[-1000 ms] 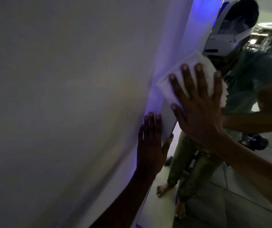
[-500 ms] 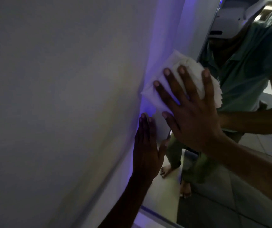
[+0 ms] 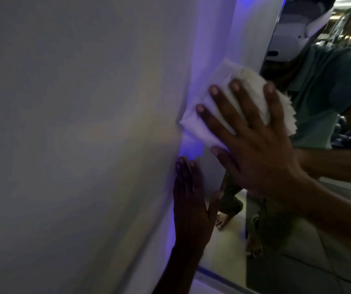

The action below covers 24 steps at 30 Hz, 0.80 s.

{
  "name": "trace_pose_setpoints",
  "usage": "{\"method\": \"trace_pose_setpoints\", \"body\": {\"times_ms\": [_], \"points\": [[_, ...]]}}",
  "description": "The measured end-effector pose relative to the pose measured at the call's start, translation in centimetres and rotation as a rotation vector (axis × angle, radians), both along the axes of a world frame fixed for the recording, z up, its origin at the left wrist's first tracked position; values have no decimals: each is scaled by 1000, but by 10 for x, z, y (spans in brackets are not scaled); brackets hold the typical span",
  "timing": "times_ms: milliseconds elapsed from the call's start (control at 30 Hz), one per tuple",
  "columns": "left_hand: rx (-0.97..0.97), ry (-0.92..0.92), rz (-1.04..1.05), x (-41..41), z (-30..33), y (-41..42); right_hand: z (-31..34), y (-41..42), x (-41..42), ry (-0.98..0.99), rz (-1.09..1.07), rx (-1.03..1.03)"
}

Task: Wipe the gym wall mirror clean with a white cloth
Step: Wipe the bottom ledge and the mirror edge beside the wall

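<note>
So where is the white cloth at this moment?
In the head view, right of centre, the white cloth is pressed flat under the right hand at the mirror's left edge, above the left hand.

Bare forearms; reflection shows teal short-sleeved shirt (image 3: pixel 327 85), olive trousers (image 3: pixel 231 196), white headset (image 3: pixel 286 39), bare feet (image 3: pixel 223 221).

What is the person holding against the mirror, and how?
The right hand presses a white cloth flat against the mirror with spread fingers over its middle, not gripping it. The left hand holds nothing, lying flat by the mirror's edge.
</note>
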<state>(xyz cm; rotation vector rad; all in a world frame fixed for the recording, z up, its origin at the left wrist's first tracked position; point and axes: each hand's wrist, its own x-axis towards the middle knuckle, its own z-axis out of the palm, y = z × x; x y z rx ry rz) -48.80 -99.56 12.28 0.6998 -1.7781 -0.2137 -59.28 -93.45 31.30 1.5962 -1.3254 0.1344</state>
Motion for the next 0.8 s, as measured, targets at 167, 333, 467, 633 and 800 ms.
{"method": "trace_pose_setpoints", "body": {"times_ms": [167, 333, 467, 633, 800], "points": [[-37, 57, -51, -2, -47, 0, -58, 1, 0, 57, 7, -20], [-88, 78, -29, -4, -87, -4, -105, 6, -7, 103, 25, -33], [-96, 130, -19, -12, -119, -7, -138, 3, -10, 141, 21, -86], [-57, 182, 51, -20, -159, -5, -182, -2, -13, 210, 37, -17], [-20, 162, 73, -20, -198, 1, -188, 7, -17, 106, 36, -69]]}}
